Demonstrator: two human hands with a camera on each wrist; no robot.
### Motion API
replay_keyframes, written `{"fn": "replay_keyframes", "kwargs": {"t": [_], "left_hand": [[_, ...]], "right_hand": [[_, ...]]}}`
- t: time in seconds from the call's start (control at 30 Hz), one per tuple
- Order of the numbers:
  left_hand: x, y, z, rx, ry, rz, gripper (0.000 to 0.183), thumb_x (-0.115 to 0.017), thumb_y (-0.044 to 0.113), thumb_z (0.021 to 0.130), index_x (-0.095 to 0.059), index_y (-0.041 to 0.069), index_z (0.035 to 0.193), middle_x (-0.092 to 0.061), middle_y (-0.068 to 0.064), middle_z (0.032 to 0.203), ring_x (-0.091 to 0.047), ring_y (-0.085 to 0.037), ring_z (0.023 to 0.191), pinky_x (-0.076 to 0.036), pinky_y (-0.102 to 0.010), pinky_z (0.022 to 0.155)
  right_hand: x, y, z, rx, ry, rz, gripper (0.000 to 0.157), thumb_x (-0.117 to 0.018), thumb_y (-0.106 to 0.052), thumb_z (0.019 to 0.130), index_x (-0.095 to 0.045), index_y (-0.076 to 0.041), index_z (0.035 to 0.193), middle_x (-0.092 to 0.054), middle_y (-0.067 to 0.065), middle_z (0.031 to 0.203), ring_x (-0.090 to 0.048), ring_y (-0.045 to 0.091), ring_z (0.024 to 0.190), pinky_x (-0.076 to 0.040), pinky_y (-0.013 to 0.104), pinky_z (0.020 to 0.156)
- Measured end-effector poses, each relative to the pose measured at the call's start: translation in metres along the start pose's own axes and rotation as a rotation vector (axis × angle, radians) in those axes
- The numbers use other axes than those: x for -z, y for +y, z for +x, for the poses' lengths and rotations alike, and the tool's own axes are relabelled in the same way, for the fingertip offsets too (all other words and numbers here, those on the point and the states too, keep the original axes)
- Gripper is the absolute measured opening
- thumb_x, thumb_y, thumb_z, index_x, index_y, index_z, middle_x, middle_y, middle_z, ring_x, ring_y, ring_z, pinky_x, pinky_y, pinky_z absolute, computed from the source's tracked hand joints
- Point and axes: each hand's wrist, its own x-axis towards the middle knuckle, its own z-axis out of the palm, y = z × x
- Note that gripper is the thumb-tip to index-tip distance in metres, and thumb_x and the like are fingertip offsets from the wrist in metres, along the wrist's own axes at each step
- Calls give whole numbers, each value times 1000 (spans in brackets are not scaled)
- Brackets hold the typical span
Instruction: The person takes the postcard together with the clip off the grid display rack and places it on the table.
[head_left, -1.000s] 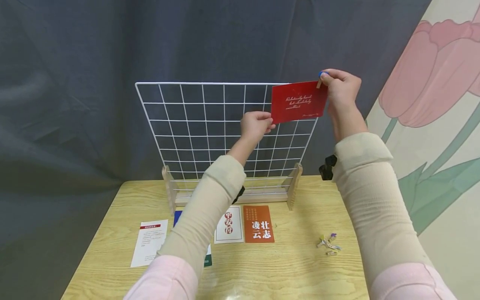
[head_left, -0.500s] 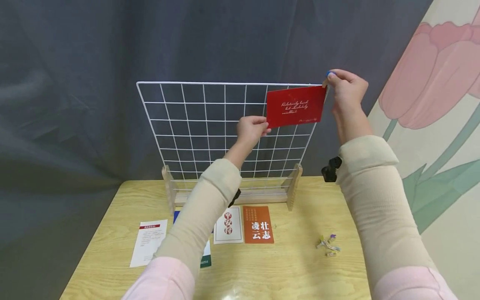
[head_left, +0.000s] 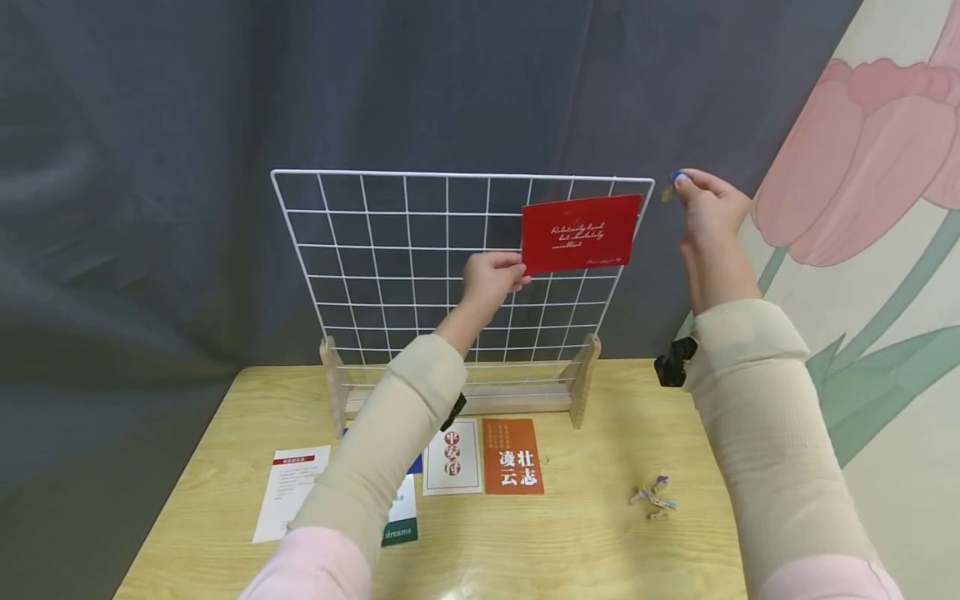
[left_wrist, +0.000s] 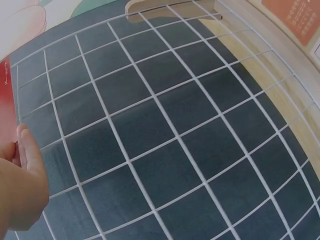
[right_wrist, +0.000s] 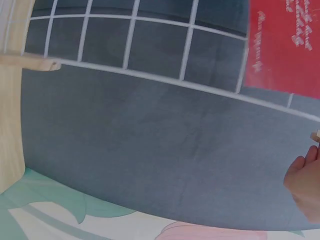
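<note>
My left hand [head_left: 491, 279] pinches the lower left corner of a red card [head_left: 581, 236] with light handwriting. The card is held slightly tilted before the upper right of a white wire grid [head_left: 375, 173]. To the right of that grid's top corner, my right hand [head_left: 714, 208] pinches a small wooden clothespin [head_left: 667, 193] with a blue top, apart from the card. In the left wrist view, the fingers [left_wrist: 31, 150] hold the card's edge beside the wires. The right wrist view catches only the clothespin's tip [right_wrist: 315, 136] at its border.
The grid stands in wooden feet [head_left: 583, 383] at the table's back. Before it lie an orange card [head_left: 513, 457], a white card [head_left: 452, 458], a printed sheet [head_left: 288, 492] and a green-edged card [head_left: 400, 532], some partly behind my left arm. Several small clothespins [head_left: 654, 498] lie at right.
My right hand has drawn the clothespin off the red card's upper right corner, out to the right and down. The left hand has shifted the card left and lower.
</note>
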Motion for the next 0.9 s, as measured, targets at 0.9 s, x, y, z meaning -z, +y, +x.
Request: {"fn": "replay_keyframes", "kwargs": {"t": [0.9], "left_hand": [[22, -37, -17, 107, -38, -61, 19, -57, -5, 79, -59, -12, 97, -60, -23, 91, -61, -29, 73, -51, -26, 60]], "right_hand": [[61, 46, 0, -26, -27, -27, 13, -62, 0, 76, -66, -6, 65, -62, -1, 62, -51, 10, 59, -40, 15, 54]]}}
